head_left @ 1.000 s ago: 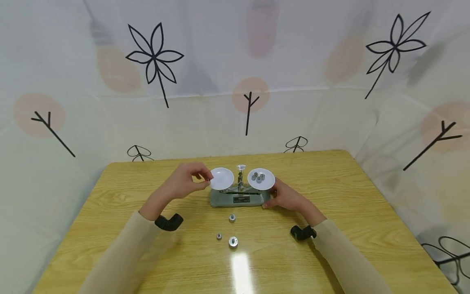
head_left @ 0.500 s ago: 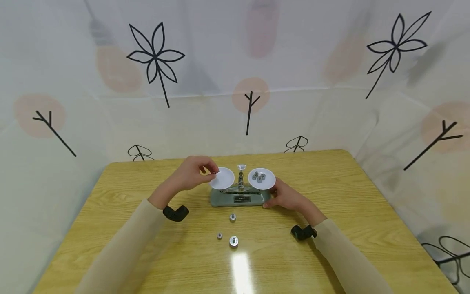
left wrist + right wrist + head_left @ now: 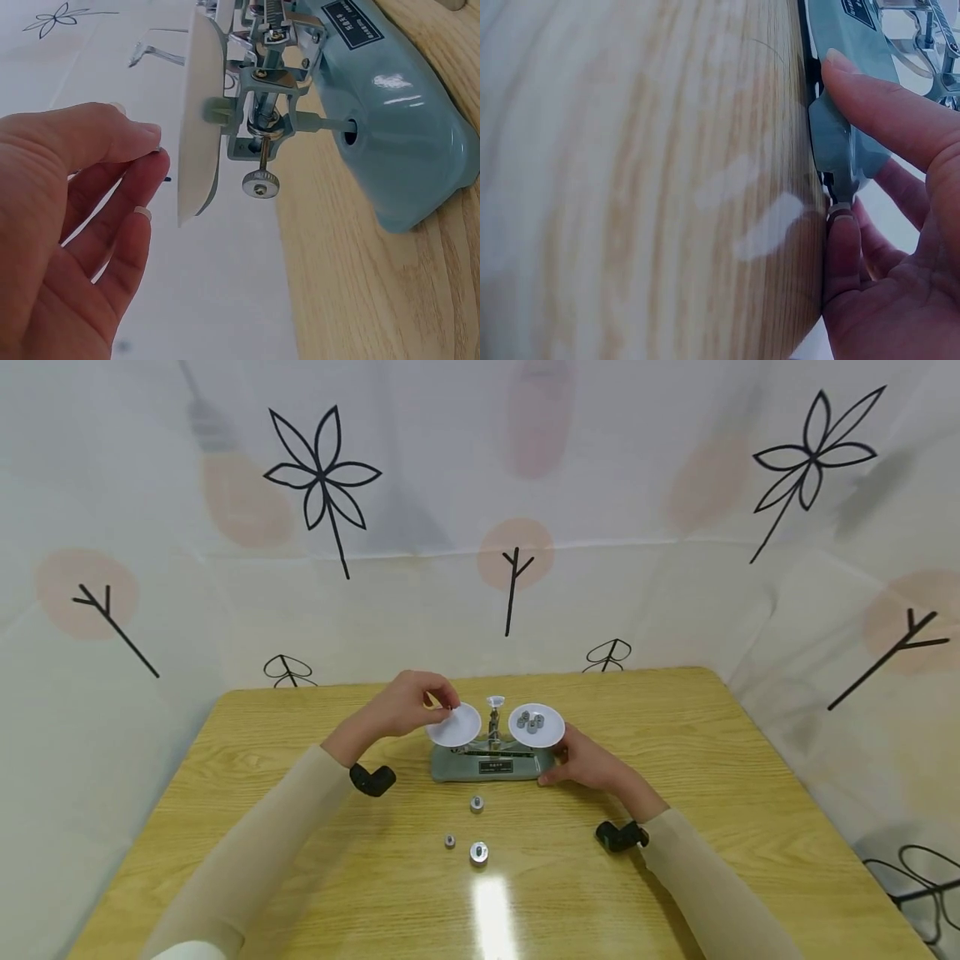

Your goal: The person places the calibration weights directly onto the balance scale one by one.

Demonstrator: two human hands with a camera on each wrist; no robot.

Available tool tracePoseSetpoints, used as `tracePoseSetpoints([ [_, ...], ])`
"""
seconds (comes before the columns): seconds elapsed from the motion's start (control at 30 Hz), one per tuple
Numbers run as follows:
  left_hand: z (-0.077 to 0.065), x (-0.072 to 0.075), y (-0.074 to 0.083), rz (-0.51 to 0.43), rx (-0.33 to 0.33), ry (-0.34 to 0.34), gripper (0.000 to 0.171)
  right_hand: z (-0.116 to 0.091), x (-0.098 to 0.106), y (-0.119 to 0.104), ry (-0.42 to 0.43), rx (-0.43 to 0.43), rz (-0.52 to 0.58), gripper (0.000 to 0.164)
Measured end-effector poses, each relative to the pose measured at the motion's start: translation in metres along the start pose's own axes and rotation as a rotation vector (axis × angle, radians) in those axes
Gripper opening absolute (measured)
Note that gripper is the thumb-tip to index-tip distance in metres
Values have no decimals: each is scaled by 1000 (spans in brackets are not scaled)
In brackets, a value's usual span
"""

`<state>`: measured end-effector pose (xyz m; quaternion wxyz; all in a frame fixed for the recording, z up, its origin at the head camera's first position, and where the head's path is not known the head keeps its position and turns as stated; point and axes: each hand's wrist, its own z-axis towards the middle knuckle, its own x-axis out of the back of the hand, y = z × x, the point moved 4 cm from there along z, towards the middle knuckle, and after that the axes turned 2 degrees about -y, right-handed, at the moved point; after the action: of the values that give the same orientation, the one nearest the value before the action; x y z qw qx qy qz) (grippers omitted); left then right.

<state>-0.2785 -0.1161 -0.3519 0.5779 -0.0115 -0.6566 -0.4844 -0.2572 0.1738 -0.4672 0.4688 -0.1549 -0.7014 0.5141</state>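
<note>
A balance scale with a grey-green base (image 3: 453, 767) stands on the table. My left hand (image 3: 408, 703) is over the left white pan (image 3: 462, 727), with a tiny dark piece (image 3: 159, 150) pinched between thumb and forefinger. Most of that piece is hidden by the fingertips, so its kind cannot be made out. In the left wrist view the fingers are just above the pan, apart from it. Several small metal weights (image 3: 532, 726) lie in the right white pan (image 3: 551, 731). At the base's right end my right hand (image 3: 588, 760) grips it, thumb in front and fingers behind.
Three knobbed metal weights stand on the wooden table (image 3: 360, 893) in front of the scale: a large one (image 3: 478, 853), a medium one (image 3: 477, 804) and a small one (image 3: 450, 841). A patterned cloth (image 3: 420, 610) hangs behind and at the sides.
My left hand has moved right and slightly away from me, from the left pan's outer edge to over the pan, keeping its pinch. The right hand stays on the base.
</note>
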Motion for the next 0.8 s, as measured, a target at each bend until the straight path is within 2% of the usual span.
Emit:
tracePoseSetpoints([
  [0.33,12,-7,-9,-32,54,-26,10,-1,0,0,5,-3,0,95],
  [0.8,16,-8,-4,-37,63,-67,9,-1,1,1,5,6,-22,92],
])
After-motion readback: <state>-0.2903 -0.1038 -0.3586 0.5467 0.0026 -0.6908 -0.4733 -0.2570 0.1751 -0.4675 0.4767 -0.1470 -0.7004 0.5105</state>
